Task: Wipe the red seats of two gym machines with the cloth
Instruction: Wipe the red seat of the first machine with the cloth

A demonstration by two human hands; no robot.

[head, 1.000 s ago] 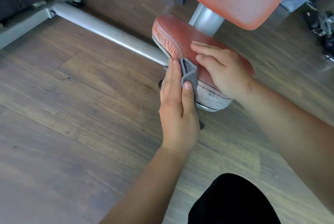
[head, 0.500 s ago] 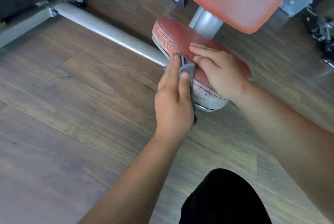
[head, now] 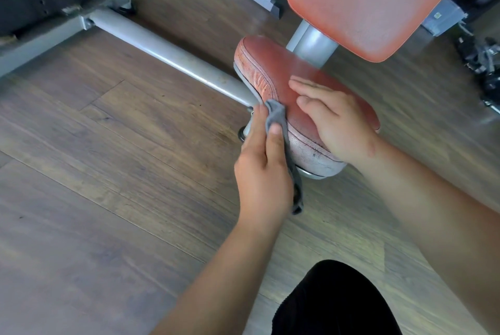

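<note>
Grey cloth (head: 274,115), judged soft, light and best held bunched, is pinched by the left hand (head: 263,169) against the worn left edge of the red seat (head: 273,64); the right hand (head: 338,121) is laid flat on top.

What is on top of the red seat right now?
The right hand lies flat on top of the red seat. The left hand holds the grey cloth against its worn side, not on top. The leather under the palm is hidden.
</note>
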